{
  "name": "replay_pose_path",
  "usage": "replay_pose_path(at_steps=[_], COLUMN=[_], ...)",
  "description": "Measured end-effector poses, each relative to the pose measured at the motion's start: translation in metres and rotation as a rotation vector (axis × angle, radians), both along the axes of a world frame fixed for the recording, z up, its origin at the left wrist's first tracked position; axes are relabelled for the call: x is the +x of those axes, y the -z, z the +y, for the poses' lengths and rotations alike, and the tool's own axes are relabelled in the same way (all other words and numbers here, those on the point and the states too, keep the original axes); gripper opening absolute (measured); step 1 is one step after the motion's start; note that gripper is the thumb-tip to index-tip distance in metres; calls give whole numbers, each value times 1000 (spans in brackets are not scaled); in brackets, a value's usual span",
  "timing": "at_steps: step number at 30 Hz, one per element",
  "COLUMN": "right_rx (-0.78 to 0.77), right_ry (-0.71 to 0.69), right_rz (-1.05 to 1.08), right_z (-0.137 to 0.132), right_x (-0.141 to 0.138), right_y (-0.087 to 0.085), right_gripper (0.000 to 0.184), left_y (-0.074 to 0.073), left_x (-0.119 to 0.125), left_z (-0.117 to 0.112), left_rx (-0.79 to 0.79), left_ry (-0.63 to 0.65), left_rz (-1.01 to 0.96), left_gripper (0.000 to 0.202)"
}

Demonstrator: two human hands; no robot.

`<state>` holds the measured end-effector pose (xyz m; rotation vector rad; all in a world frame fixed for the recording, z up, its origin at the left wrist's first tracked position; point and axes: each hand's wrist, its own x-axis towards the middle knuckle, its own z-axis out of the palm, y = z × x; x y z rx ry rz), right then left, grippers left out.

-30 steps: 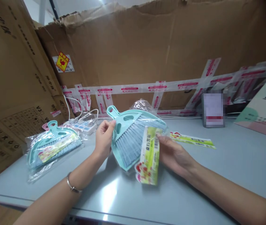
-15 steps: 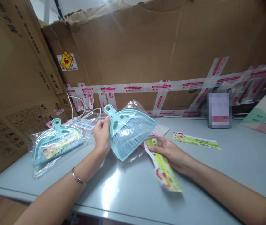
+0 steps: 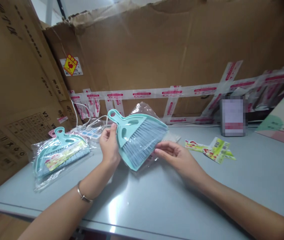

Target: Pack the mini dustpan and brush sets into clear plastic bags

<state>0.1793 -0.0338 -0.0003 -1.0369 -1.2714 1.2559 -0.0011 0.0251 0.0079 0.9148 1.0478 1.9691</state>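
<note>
A light-blue dustpan (image 3: 131,122) with a grey-blue bristled brush (image 3: 144,141) nested in it is held tilted above the table, inside a clear plastic bag (image 3: 143,108). My left hand (image 3: 109,146) is closed on the dustpan's left side, just below the looped handle, thumb on top. At the lower right edge of the bag, my right hand (image 3: 177,158) has thumb and forefinger closed together on the plastic by the bristles; its other fingers are curled. Two yellow-green printed card strips (image 3: 218,150) lie crossed on the table beyond my right hand.
Another bagged blue dustpan set (image 3: 60,133) with a printed card lies at left, something pink behind it. A white power strip (image 3: 91,134) with cables sits behind. Large cartons (image 3: 142,60) wall the back and left. A grey blurred box (image 3: 233,116) and a printed panel (image 3: 282,116) stand at right.
My right hand has let go of the printed card strip, which now lies across the other one on the table. That hand has moved to the bag's edge. The dustpan has shifted slightly.
</note>
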Motion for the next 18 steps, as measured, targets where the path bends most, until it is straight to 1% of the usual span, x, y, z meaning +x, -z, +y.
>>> replay_pose_path(at_steps=[2, 4, 5, 6, 7, 8, 9, 11, 12, 13, 14, 15, 16, 17, 18], right_rx=[-98, -118, -106, -86, -63, -47, -42, -56, -70, -85, -97, -106, -112, -117, -120], right_ry=[43, 142, 178, 200, 213, 217, 216, 224, 235, 247, 261, 271, 274, 271, 267], right_rz=[141, 258, 308, 349, 378, 397, 405, 412, 414, 419, 427, 434, 438, 441, 443], right_z=[4, 9, 10, 10, 10, 9, 9, 10, 12, 14, 16, 19, 21, 23, 24], right_x=[-1, 3, 6, 8, 10, 13, 15, 21, 25, 28, 31, 34, 36, 37, 38], right_y=[8, 12, 12, 12, 10, 8, 7, 3, 2, 1, 1, 2, 2, 3, 4], right_gripper=[38, 45, 48, 50, 50, 50, 49, 51, 52, 53, 53, 53, 53, 53, 53], left_y=[-1, -4, -7, -10, -14, -18, -22, -30, -33, -34, -35, -34, -33, -32, -30], left_x=[9, 13, 11, 5, -6, -21, -41, -86, -108, -127, -141, -147, -147, -140, -128], left_z=[-6, -8, -5, -1, 6, 15, 24, 42, 48, 53, 56, 56, 54, 51, 45], left_rx=[-5, -7, 5, 21, 40, 50, 43, 28, 15, -13, -114, -155, -170, -154, -92], left_ry=[91, 164, 167, 138, 72, -20, -147, -506, -581, -596, -603, -617, -630, -634, -618], left_rz=[-9, 11, 25, 35, 51, 55, 73, 221, 242, 300, 486, 517, 578, 641, 726], left_gripper=[38, 39, 39, 39, 39, 39, 36, 33, 31, 28, 28, 31, 46, 65, 82])
